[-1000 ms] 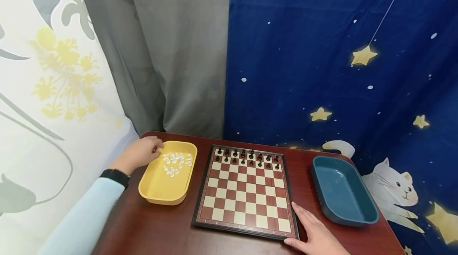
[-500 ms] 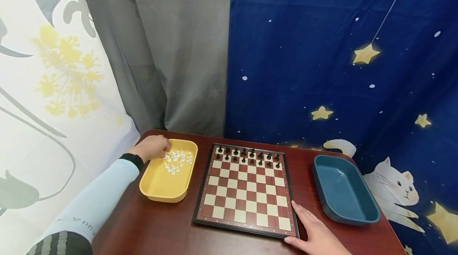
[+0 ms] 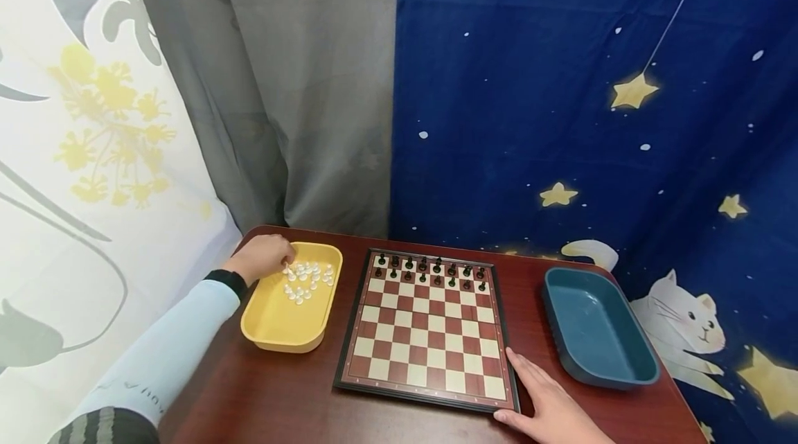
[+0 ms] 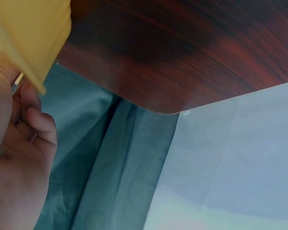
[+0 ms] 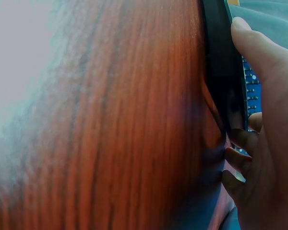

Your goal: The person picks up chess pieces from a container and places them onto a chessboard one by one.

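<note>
- Left hand [image 3: 262, 255] over the far-left rim of the yellow tray [image 3: 280, 319], fingers bent, tips dipping inside; whether they pinch anything, I can't tell!
- And here's the key: the white chess pieces [image 3: 302, 276] sit right by those fingertips, spreading rightward and back toward the person, all in the tray's far half.
- The tray's long axis runs near to far, its far end leaning toward the chessboard [image 3: 430, 340].
- Right hand [image 3: 548, 406] is well apart from them, thumb and fingers spread around the board's near-right corner, touching it.
- Left is clearly the nearer hand; dark pieces [image 3: 438, 269] fill the board's two far rows.
</note>
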`<action>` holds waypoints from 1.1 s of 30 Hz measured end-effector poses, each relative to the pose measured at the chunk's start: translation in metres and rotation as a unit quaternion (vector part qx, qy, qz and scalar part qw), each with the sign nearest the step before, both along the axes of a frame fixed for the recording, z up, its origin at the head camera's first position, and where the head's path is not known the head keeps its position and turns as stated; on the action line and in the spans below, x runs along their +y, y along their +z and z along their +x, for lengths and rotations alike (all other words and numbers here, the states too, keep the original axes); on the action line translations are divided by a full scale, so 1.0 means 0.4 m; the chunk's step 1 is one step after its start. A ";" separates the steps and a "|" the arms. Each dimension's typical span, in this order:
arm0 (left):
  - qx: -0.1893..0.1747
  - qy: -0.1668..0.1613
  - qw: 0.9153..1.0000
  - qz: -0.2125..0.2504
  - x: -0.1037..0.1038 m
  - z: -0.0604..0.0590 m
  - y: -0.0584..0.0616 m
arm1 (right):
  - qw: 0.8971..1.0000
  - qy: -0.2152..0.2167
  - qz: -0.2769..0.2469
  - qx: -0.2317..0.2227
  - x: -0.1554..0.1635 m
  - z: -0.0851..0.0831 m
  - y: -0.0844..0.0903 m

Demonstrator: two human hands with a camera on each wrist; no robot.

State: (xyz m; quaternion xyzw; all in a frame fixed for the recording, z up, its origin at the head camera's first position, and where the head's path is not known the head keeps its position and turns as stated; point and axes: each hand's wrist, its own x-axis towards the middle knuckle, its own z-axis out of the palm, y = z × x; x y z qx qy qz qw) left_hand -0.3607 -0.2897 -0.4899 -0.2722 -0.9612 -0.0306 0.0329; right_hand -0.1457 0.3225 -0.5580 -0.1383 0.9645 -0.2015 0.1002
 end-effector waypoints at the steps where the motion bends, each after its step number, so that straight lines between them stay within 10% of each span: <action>1: 0.005 -0.002 1.000 0.002 -0.005 0.001 0.001 | 1.000 0.000 -0.001 0.000 -0.001 0.000 -0.001; 11: 0.023 0.068 0.993 0.089 -0.008 0.069 0.088 | 1.000 -0.010 -0.006 -0.005 -0.004 -0.004 -0.001; 17: 0.039 0.028 0.993 0.111 0.051 0.157 0.131 | 1.000 -0.012 -0.003 -0.009 -0.006 -0.004 0.015; 27: 0.105 -0.091 0.978 0.157 0.199 0.294 0.083 | 1.000 -0.002 0.000 0.003 -0.003 0.006 0.011; 33: 0.086 -0.081 0.980 0.162 0.287 0.370 0.048 | 1.000 -0.013 -0.007 -0.011 -0.003 0.001 0.004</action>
